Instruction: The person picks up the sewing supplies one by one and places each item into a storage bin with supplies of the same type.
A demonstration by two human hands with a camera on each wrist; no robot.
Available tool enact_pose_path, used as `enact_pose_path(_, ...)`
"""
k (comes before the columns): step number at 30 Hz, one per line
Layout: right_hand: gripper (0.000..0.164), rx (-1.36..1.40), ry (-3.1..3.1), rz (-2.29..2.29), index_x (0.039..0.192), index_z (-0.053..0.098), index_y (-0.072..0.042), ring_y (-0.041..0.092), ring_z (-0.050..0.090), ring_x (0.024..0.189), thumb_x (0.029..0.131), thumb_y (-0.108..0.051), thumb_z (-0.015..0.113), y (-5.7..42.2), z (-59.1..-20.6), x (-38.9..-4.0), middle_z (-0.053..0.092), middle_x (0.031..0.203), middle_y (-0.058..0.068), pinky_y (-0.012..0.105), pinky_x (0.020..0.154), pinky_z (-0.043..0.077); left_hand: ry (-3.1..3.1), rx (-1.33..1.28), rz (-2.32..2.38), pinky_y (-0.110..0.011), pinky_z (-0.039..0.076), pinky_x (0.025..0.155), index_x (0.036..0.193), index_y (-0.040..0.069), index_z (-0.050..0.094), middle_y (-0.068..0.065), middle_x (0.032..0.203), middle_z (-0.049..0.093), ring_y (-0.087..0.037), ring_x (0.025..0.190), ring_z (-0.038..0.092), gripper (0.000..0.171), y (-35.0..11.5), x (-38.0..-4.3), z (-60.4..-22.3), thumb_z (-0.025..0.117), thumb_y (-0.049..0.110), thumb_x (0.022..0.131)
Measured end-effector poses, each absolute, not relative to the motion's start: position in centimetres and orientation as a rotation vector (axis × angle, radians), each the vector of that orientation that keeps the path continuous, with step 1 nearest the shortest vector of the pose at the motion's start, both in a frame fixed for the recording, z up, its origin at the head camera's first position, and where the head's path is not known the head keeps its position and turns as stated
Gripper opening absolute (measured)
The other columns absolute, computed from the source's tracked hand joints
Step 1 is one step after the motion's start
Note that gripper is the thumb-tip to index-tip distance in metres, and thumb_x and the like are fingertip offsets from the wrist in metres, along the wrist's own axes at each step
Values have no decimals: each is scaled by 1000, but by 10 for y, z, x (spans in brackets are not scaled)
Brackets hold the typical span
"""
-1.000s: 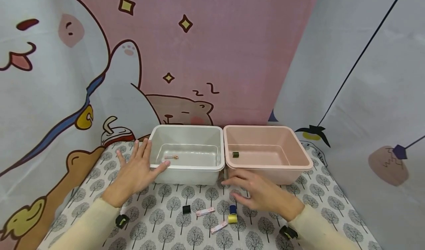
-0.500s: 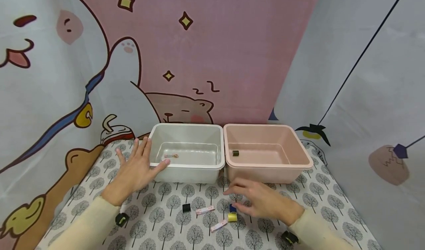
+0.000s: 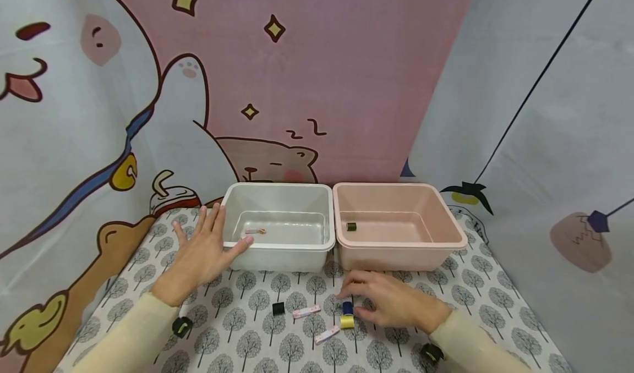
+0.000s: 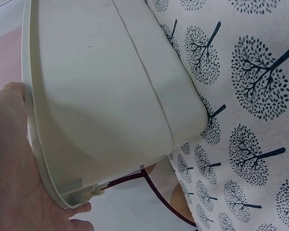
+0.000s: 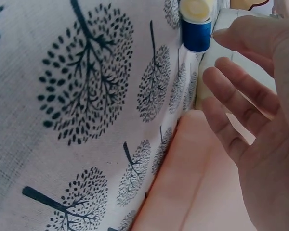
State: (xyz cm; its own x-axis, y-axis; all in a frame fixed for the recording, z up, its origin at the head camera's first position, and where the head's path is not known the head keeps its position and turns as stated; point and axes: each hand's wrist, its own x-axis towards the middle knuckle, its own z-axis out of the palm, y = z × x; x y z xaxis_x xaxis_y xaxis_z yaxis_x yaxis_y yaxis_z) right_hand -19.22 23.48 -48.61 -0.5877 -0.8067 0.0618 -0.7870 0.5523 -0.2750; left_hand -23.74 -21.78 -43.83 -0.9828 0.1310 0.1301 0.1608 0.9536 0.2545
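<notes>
My left hand (image 3: pixel 203 260) rests at the front left corner of the white bin (image 3: pixel 279 258), fingers spread straight along its rim; the left wrist view shows the bin's outer wall (image 4: pixel 101 82). My right hand (image 3: pixel 388 301) hovers low over the cloth beside a blue thread spool (image 3: pixel 348 308), thumb and forefinger parted around it. In the right wrist view a fingertip (image 5: pixel 221 37) is right at the blue spool's side, the other fingers loosely bent. A yellow spool (image 3: pixel 346 322) lies against the blue one.
A pink bin (image 3: pixel 396 258) stands right of the white one, a dark green spool (image 3: pixel 351 226) inside. The white bin holds a small pale strip (image 3: pixel 255 231). On the tree-print cloth lie a black spool (image 3: pixel 278 308) and two pink-and-white strips (image 3: pixel 306 311).
My right hand has moved down from the front of the pink bin to the blue spool. My left hand has stayed on the white bin.
</notes>
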Motion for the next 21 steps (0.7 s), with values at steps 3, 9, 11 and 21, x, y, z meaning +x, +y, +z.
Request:
enact_pose_path(3,37,-1350,2676,-433,143,81,-30,11,73,132,107,-23,84,235,-488,-195,71,148,-13,42,115,66,-2993,-224,-404,-98,-16,126,186,-1,12,-27,195,9,-56,182,3,123,-218,-238,-438,42,91,109)
enact_pose_path(9,37,-1276,2626,-468,141,82,-33,6,71,131,106,-22,83,236,-492,-200,71,143,-17,42,118,64,-2991,-224,-408,-98,-16,126,186,-1,12,-27,195,10,-56,182,3,123,-218,-238,-438,42,90,109)
enact_pose_path(11,37,-1261,2614,-475,140,83,-35,4,70,129,106,-22,83,236,-493,-201,71,141,-18,41,118,64,-2991,-224,-408,-98,-16,126,186,-1,12,-27,195,10,-56,182,2,123,-218,-237,-439,42,90,109)
enact_pose_path(21,36,-1204,2580,-493,140,83,-39,-1,68,121,106,-28,86,236,-498,-206,70,138,-21,37,113,64,-2991,-224,-413,-98,-19,125,186,-1,12,-27,195,9,-56,182,1,122,-218,-237,-439,44,89,110)
